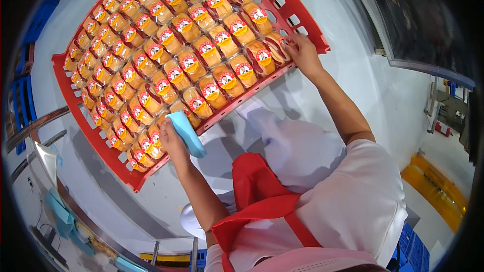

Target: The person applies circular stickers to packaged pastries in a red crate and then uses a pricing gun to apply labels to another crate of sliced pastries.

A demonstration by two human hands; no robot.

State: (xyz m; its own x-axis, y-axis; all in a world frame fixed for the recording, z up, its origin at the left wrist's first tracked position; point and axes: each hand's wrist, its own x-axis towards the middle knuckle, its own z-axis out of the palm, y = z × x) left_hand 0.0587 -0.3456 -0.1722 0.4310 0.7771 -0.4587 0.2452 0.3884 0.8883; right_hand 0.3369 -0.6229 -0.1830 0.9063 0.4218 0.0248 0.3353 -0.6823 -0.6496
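Note:
A red plastic crate (242,101) with a low front edge lies before me, filled with rows of clear-wrapped filled buns (175,74) bearing red, white and yellow labels. My left hand (172,140) grips a folded light-blue cloth or sheet (187,133) over the crate's front edge, near the left corner. At the front right corner, my right hand (304,56) has its thumb and fingers on the end of one wrapped bun (277,48). That bun is turned so its dark red filling shows. My right fingertips are partly hidden.
To the left run metal rails (38,124), with blue crates (23,102) beyond and light-blue sheets (60,211) below. A framed dark panel (423,15) stands at the upper right. Yellow crates (435,190) sit at the right, and a blue crate (412,247) is low behind me.

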